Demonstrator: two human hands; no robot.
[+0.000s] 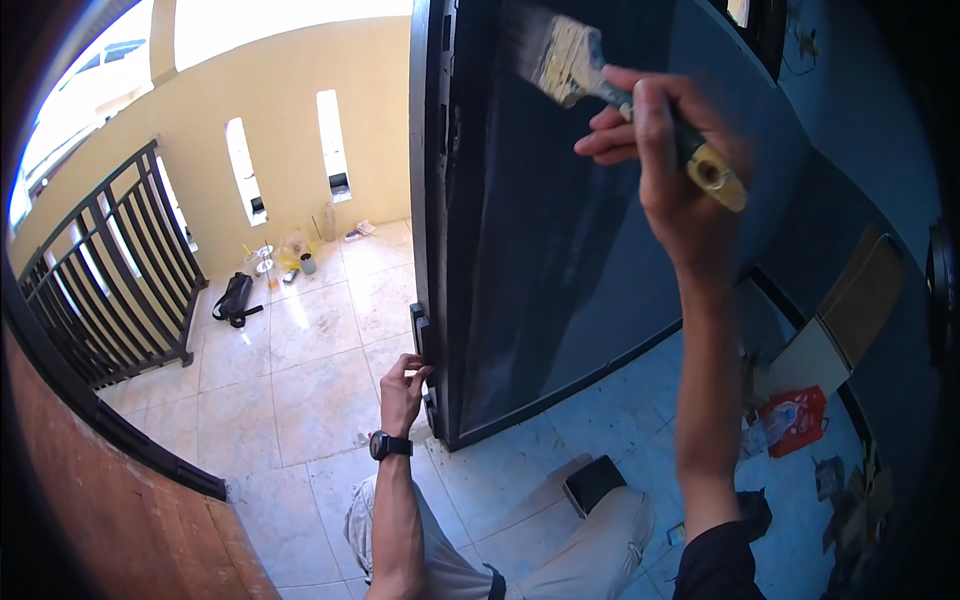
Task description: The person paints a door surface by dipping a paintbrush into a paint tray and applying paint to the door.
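Observation:
A paintbrush [575, 75] with a green and yellow handle is in my right hand [680, 150], raised in front of the dark door [590, 220]. Its bristles are blurred near the upper part of the door panel. Thumb and forefinger pinch the handle while the other fingers are partly stretched. Lower down, my left hand [406, 378], with a black watch on the wrist, is at the door's edge beside the handle and lock hardware [419, 330]. Its fingers are bent against the edge, and the door hides part of the fingertips.
A black metal railing [120, 265] leans at the left by a yellow wall. A black pouch [235, 299] and small cups lie on the tiled floor. Near my legs is a dark tray [594, 487]. Cardboard [862, 300] and a red bag [800, 420] are at the right.

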